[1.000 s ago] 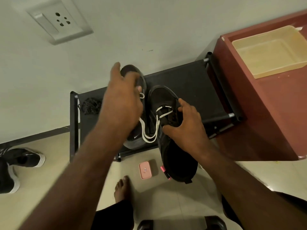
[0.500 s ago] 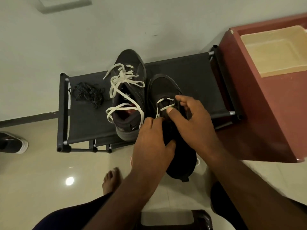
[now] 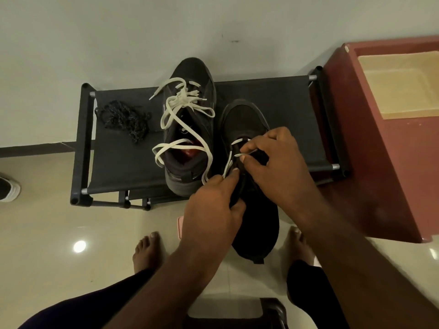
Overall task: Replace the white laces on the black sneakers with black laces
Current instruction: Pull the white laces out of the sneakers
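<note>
Over at ten o'clock the black laces [image 3: 123, 122] lie in a loose tangle on the fabric rack [image 3: 123, 167], untouched. Just right of them, towards twelve, one black sneaker [image 3: 193, 70] stands on the rack, its white lace [image 3: 187, 96] slack and spilling over the collar. Centre now: the left hand [image 3: 211, 210] curls round the tongue and collar of the second sneaker [image 3: 259, 229], heel overhanging the rack towards six, and steadies it. At one o'clock from that hand, the right hand [image 3: 278, 167] pinches the second white lace [image 3: 228, 163] between thumb and forefinger by the eyelets. That lace looks flat, soft and light (no weight to fight). Best taken close to the eyelet, not by the limp tail.
</note>
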`<state>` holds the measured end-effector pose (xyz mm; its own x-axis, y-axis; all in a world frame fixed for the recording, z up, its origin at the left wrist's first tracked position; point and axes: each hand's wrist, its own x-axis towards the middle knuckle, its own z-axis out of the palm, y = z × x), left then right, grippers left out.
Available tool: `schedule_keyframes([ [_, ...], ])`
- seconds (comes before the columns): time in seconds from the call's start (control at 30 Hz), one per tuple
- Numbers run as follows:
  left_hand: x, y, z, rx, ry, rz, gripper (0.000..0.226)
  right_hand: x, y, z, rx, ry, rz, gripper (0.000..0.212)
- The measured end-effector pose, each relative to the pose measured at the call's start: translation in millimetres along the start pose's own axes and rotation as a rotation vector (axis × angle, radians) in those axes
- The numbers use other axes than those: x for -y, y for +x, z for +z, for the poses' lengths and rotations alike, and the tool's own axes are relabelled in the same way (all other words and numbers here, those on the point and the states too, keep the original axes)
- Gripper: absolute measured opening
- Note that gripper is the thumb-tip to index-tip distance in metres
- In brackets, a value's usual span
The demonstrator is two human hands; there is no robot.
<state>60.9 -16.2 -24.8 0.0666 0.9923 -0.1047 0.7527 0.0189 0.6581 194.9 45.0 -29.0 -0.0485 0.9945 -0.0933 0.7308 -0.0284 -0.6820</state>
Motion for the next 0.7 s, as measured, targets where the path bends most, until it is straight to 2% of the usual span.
schedule_keyframes([
  [0.07,-0.9,0.5,0.7,0.012,0.017,0.01,0.057,0.9,1.3,1.6,-0.015,-0.011,-0.014,0.007],
  [0.13,-0.5,0.9,1.3,0.016,0.017,0.019,0.056,-0.3,3.1,2.0,-0.085,0.055,0.001,0.011],
  [0.23,-0.2,2.2,1.5,0.028,-0.018,0.01,0.053,-5.6,9.9,-5.0,-0.238,0.302,0.212,0.01],
  [0.3,-1.6,1.9,1.7,0.035,-0.035,0.005,0.056,-7.4,11.5,-9.7,-0.249,0.479,0.329,0.002],
  [0.33,-3.1,1.6,2.0,0.037,-0.035,0.0,0.056,-7.1,10.8,-10.9,-0.243,0.514,0.328,0.006],
  [0.4,-5.6,1.8,2.4,0.027,-0.044,-0.006,0.057,-5.1,8.1,-10.0,-0.212,0.463,0.215,0.017],
  [0.47,-5.7,2.7,3.5,0.009,-0.06,-0.004,0.053,-2.0,4.8,-6.2,-0.132,0.319,0.056,0.028],
  [0.53,-5.6,2.9,3.8,0.017,-0.071,-0.004,0.046,-3.3,4.4,-0.9,-0.065,0.181,-0.026,0.036],
  [0.6,-5.0,2.5,2.3,0.025,-0.077,-0.004,0.044,-4.0,5.3,1.4,-0.045,0.09,-0.053,0.035],
  [0.7,-1.6,1.9,-0.2,0.01,-0.046,0.014,0.046,-3.5,4.8,2.3,-0.073,0.011,-0.096,0.017],
])
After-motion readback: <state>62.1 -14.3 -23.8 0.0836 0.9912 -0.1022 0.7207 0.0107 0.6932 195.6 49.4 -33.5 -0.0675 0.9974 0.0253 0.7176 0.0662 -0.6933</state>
